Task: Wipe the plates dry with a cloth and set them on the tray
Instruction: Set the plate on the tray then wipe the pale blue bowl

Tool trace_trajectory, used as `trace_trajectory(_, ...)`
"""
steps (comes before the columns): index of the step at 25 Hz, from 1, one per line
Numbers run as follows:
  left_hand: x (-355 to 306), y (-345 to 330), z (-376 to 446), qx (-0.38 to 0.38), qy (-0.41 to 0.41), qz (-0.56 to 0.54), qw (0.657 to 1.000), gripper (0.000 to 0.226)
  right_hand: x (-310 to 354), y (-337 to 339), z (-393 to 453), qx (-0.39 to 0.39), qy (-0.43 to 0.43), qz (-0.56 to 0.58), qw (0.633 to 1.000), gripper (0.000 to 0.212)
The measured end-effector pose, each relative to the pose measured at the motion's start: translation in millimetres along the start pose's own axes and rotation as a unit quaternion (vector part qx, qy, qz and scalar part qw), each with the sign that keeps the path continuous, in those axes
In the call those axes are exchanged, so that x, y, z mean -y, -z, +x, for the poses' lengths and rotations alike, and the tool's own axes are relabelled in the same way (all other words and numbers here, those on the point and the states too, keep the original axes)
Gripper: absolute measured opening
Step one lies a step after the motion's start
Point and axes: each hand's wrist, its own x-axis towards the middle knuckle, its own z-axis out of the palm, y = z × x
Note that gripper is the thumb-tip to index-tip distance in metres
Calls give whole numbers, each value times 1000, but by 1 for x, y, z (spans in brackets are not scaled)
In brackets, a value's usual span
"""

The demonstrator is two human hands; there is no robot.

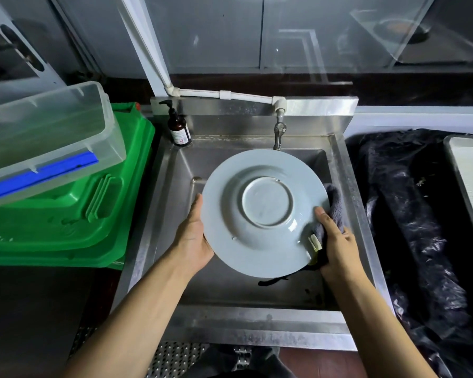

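A pale blue-grey plate [262, 211] is held over the steel sink [246, 293] with its underside and foot ring facing me. My left hand [193, 238] grips its left rim, fingers hidden behind the plate. My right hand [336, 244] holds a grey cloth [333, 205] bunched against the plate's right rim, thumb on the underside. The cloth wraps behind the rim, and a small yellow-white label hangs from it. A light tray [467, 181] lies at the far right edge of the view.
A brown pump bottle [178, 126] stands at the sink's back left corner, a tap [279, 132] at the back middle. Left of the sink, a clear plastic box [47, 140] rests on green crates [66, 214]. Black plastic sheeting [410, 214] covers the right counter.
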Motion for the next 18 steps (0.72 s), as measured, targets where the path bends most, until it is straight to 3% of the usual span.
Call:
trace_trajectory(5, -10, -17, -4, -51, -24, 22, 998, 55, -5, -7, -2, -132, 119, -91, 980, 29)
trace_trajectory(8, -16, -19, -10, -85, -53, 58, 993, 46, 10, -15, -9, -141, 226, -71, 961, 27)
trace_trajectory(10, -13, -19, -14, -95, -64, 102, 988, 46, 20, -19, -6, -108, 274, -97, 951, 46)
trace_trajectory(13, -10, -25, -22, -86, -100, 156, 979, 40, 18, -28, -4, 17, 247, -280, 928, 74)
trace_trajectory(15, -14, -28, -26, -69, -139, 200, 968, 37, 6, -31, -3, 66, 210, -307, 926, 76)
trace_trajectory(18, -20, -27, -28, -71, -171, 232, 955, 39, 1, -39, -4, 66, 185, -251, 948, 68)
